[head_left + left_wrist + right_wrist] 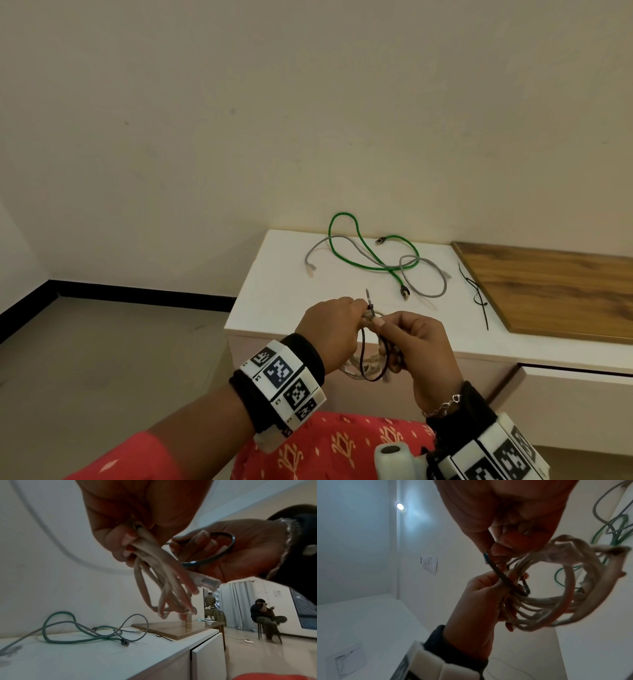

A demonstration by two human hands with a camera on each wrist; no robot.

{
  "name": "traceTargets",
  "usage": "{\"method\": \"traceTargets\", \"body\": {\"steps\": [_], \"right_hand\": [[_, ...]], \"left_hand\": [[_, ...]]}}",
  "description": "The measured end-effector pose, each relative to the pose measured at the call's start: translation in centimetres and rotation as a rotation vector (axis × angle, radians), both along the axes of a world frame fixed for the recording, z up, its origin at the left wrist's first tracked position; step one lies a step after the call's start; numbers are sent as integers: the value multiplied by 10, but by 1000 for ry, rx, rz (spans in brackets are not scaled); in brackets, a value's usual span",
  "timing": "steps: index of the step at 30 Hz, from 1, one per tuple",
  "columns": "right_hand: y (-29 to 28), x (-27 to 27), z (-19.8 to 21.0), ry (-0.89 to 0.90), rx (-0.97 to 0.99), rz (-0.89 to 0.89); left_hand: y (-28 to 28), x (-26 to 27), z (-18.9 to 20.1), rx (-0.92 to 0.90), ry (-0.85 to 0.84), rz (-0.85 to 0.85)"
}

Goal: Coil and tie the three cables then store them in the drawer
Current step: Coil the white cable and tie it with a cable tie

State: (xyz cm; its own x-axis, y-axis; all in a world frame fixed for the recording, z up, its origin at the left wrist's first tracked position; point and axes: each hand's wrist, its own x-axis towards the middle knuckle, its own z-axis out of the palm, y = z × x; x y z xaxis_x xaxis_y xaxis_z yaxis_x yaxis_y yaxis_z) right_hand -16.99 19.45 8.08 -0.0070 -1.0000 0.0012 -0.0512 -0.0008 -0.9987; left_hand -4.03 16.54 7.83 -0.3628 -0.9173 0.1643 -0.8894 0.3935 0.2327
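My left hand (337,323) grips a coiled beige cable (368,366) at its top, in front of the white cabinet (274,308). A black zip tie (383,359) loops around the coil, its tail sticking up between my hands. My right hand (414,339) pinches the tie. In the right wrist view the right fingertips (489,550) hold the tie's end (498,574) above the coil (556,601). In the left wrist view the tie's loop (229,547) lies against the right palm. A green cable (356,253) and a grey cable (442,274) lie loose and tangled on the cabinet top.
Spare black zip ties (478,294) lie beside a wooden board (555,291) on the cabinet's right part. A drawer front (575,404) sits below the top at the right. In the left wrist view a person sits on a chair (264,616) across the room.
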Motion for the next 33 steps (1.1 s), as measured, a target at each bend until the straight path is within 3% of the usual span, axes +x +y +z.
{"method": "traceTargets", "body": {"steps": [7, 9, 13, 19, 25, 28, 32, 33], "right_hand": [[-15, -9, 0, 340, -167, -86], [-20, -15, 3, 361, -188, -56], [-29, -19, 7, 212, -104, 129], [-41, -23, 9, 231, -164, 58], [-46, -22, 11, 128, -63, 99], [-56, -31, 14, 21, -20, -34], [-77, -60, 33, -56, -125, -209], [-78, -66, 40, -78, -192, -242]], "left_hand": [[6, 0, 3, -57, -92, -46], [7, -2, 3, -60, -95, -57], [9, -6, 1, -55, -116, -74], [11, -10, 3, -79, -83, -79], [11, -8, 7, -128, -145, -124], [16, -11, 2, -155, -275, -189], [19, -17, -5, -73, -205, -257], [17, -17, -5, -33, -188, -207]]}}
